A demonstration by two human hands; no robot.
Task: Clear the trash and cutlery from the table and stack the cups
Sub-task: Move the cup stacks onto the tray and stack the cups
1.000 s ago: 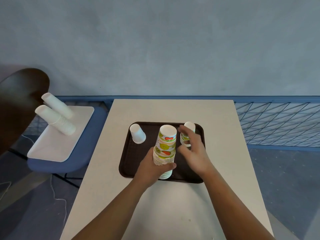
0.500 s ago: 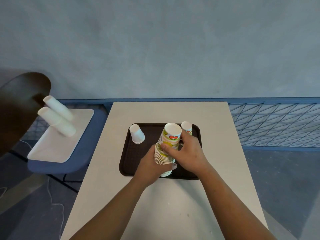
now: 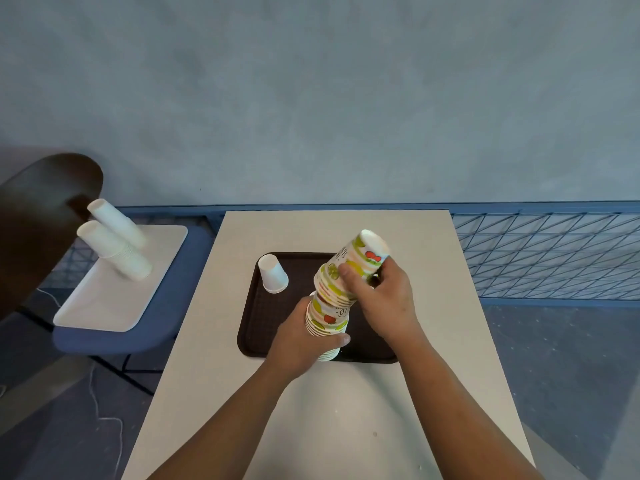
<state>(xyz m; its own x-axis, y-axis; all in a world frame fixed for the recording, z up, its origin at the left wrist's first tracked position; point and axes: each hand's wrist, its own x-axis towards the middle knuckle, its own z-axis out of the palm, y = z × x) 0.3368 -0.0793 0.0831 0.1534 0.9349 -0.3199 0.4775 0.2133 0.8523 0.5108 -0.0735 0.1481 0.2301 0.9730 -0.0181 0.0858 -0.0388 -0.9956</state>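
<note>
While the left hand (image 3: 298,344) grips the lower stack of printed cups (image 3: 327,320), fingers and thumb curled round its base, that stack stands upright on the brown tray (image 3: 256,323). Right hand (image 3: 381,299) holds a second printed stack (image 3: 349,268) just above it, thumb across the front, fingers wrapped behind. Second stack is tilted: closed end up and right of the right hand, open end meeting the lower stack's top. Can't tell if it's seated. Single white cup (image 3: 273,274) sits upside down on the tray, beyond and left of the left hand, apart from both stacks. Tray sits on the pale table (image 3: 346,427). Well left of the left hand: white tray (image 3: 104,306) carrying two stacks of white cups (image 3: 114,244).
</note>
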